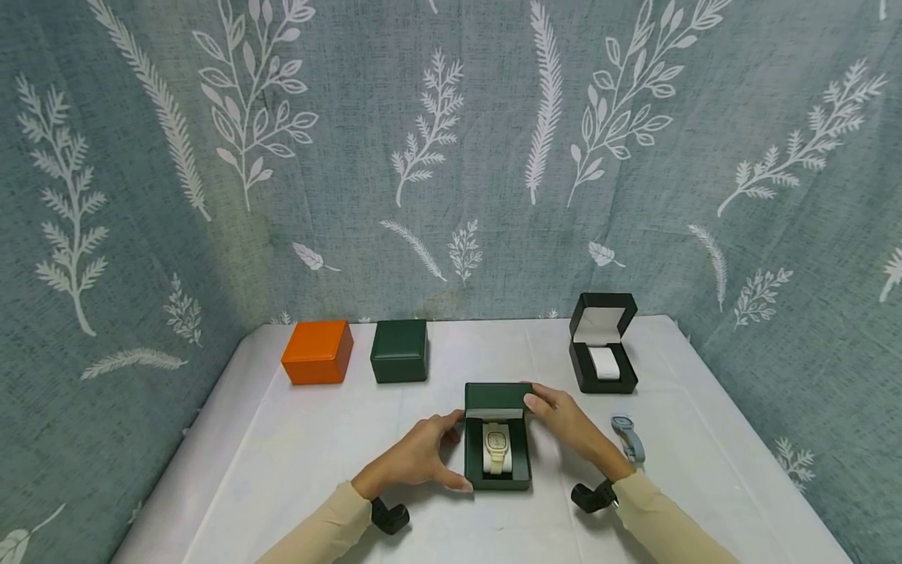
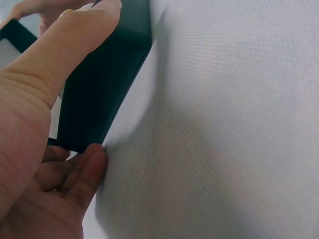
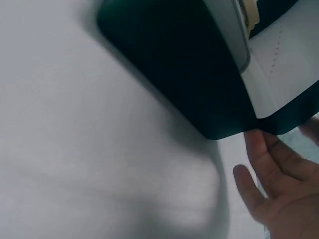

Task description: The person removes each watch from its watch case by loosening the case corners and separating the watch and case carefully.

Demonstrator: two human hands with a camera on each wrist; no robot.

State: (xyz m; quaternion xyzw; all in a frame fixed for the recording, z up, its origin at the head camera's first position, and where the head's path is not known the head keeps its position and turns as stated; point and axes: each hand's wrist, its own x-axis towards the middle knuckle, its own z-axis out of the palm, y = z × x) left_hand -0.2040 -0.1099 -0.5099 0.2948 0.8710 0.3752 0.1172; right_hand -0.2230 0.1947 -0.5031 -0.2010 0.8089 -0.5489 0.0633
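A green watch box (image 1: 520, 462) stands with its lid (image 1: 493, 394) raised on the white-covered table. Inside, a pale yellow watch (image 1: 496, 441) is wrapped round a white cushion. My left hand (image 1: 423, 450) grips the box along its left side, thumb at the near corner and fingers at the far one; the left wrist view shows that green side wall (image 2: 94, 94) between them. With my right hand (image 1: 564, 419) I hold the lid's right edge, thumb in front and fingers behind. In the right wrist view those fingers (image 3: 259, 149) touch the hinge corner.
A closed orange box (image 1: 317, 352) and a closed green box (image 1: 398, 351) sit at the back left. At the back right is an open black box (image 1: 583, 368) with a white cushion. A light blue watch (image 1: 629, 439) lies beside my right forearm. Patterned cloth (image 1: 493, 157) surrounds the table.
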